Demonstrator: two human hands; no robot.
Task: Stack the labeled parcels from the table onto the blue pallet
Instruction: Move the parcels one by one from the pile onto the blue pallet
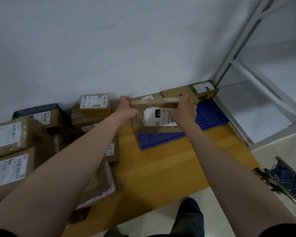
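Note:
Both hands grip one brown cardboard parcel [154, 106] with a white label marked 070. My left hand [126, 110] holds its left edge and my right hand [184, 110] holds its right edge. The parcel is over the near left part of the blue perforated pallet [210, 115]; whether it rests on the pallet I cannot tell. Behind it, on the pallet against the wall, lie a flat brown parcel [176, 93] and a small labeled box [203, 88] in the far right corner.
Many labeled parcels are piled at the left, among them a small box [94, 104] and larger ones [9, 135]. The pallet lies on a yellow-brown board [169, 168]. A white metal rack [256, 69] stands at the right, and a blue-patterned object [287, 180] lies on the floor.

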